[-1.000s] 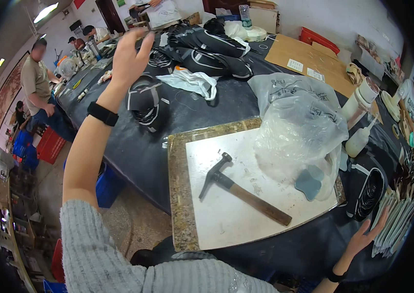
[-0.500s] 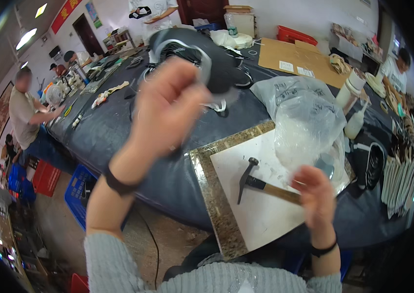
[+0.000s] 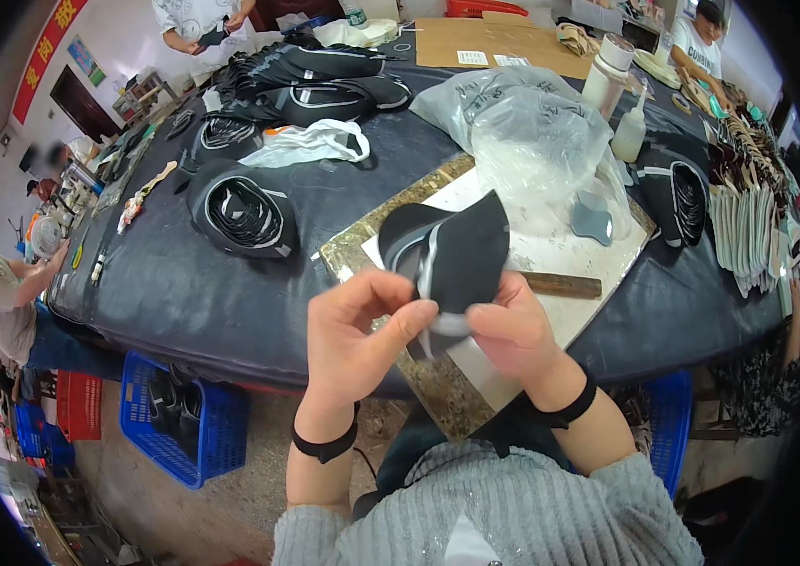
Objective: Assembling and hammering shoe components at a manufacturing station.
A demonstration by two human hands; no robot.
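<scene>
Both hands hold a black shoe upper [image 3: 469, 250] with a pale edge strip, over the near part of the white board [image 3: 551, 247]. My left hand [image 3: 362, 335] pinches its lower left edge between thumb and fingers. My right hand [image 3: 518, 330] grips the lower right edge, thumb on top. The piece stands upright and curved, slightly blurred. Behind it lies a hammer, of which only the wooden handle [image 3: 562, 285] shows; the head is hidden. A nested bundle of black uppers [image 3: 244, 215] lies to the left on the dark tabletop [image 3: 230, 292].
Clear plastic bags [image 3: 541, 132] cover the board's far side beside a grey curved piece [image 3: 592, 219]. A squeeze bottle [image 3: 630, 132], a white canister [image 3: 607, 75], another black bundle [image 3: 675, 203] and stacked pale pieces [image 3: 742, 236] stand right. A blue crate [image 3: 216, 424] sits below left. Co-workers are around.
My left hand has come back from the far black pile toward me. Both hands now hold a black upper over the board, and the view has turned down and shifted.
</scene>
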